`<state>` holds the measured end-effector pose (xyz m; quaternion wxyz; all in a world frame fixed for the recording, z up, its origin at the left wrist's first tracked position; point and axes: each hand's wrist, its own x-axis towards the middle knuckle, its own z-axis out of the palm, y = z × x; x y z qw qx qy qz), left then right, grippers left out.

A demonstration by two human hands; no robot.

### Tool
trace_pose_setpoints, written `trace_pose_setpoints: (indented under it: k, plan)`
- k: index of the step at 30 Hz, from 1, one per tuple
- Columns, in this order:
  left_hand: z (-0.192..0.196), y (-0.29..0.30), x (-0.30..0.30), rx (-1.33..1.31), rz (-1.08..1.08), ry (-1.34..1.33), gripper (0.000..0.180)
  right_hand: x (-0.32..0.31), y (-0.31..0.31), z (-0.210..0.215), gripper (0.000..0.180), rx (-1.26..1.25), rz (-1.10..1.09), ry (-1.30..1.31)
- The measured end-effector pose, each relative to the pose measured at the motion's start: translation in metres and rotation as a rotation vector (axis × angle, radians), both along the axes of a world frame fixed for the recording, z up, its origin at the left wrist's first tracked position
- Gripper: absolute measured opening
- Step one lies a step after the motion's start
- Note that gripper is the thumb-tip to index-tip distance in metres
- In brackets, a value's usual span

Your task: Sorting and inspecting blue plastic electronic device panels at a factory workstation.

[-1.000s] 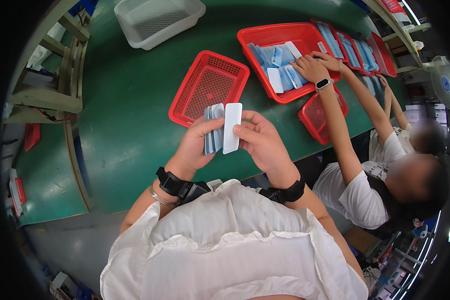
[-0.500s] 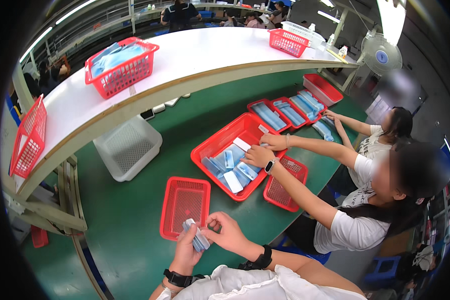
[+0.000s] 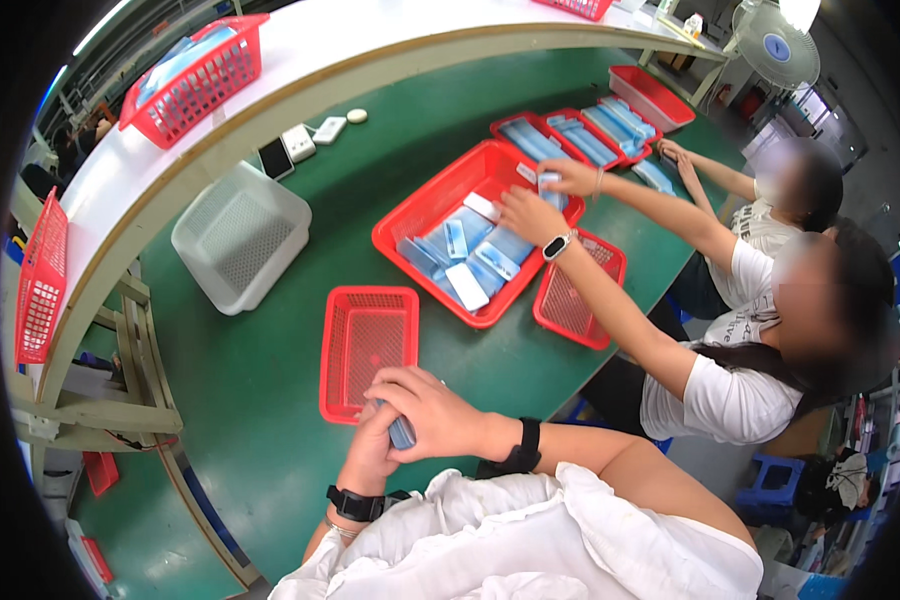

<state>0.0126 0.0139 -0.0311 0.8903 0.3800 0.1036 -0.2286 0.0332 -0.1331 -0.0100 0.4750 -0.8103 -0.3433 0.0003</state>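
Both of the person's hands are closed round a small stack of blue packets (image 3: pixel 402 434), in front of the white shirt at the near side of the green table (image 3: pixel 270 400). The left hand (image 3: pixel 370 450) wraps the stack from the left, fingers curled in; the right hand (image 3: pixel 435 408) comes over from the right, its bent fingers covering the far part. Neither grip has much gap beyond the thickness of the packets. The stack sits snug between the two palms, its near end peeping out in the space between the hands; the rest is hidden, so I cannot tell how many packets there are.

Just beyond the hands lies a red mesh basket (image 3: pixel 370 340); the right fingers overlap its near edge from where I stand, and I cannot tell whether they touch it. Farther and to the right is a larger red tray (image 3: pixel 460 178) with blue and white packets (image 3: pixel 466 287) strewn in it, a co-worker's hands (image 3: pixel 533 217) at its right side. A pale grey basket (image 3: pixel 245 235) stands to the far left.
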Motion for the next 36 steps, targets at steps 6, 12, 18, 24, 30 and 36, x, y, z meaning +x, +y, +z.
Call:
trace_pose_setpoints:
  k: [6, 12, 18, 24, 30, 36]
  plan:
    - [-0.009, 0.015, 0.001, -0.070, 0.111, 0.215, 0.021, 0.042, -0.030, 0.004, 0.081, 0.130, 0.002, 0.042]
    - [-0.012, 0.049, -0.020, 0.079, 0.211, 0.062, 0.034, 0.186, -0.151, -0.050, 0.023, -0.318, -0.627, 0.104]
    - [-0.008, 0.054, -0.035, 0.086, 0.319, -0.009, 0.039, 0.272, -0.228, -0.100, 0.029, -0.729, -0.848, 0.172]
    - [-0.004, 0.043, -0.049, 0.182, 0.419, 0.028, 0.036, 0.302, -0.261, -0.109, 0.041, -0.773, -0.779, 0.247]
    - [-0.007, 0.027, -0.051, 0.215, 0.529, 0.104, 0.035, 0.305, -0.272, -0.109, 0.043, -0.759, -0.599, 0.292]
    - [0.003, -0.004, -0.033, 0.223, 0.485, 0.052, 0.034, 0.301, -0.266, -0.103, 0.038, -0.687, -0.440, 0.238]
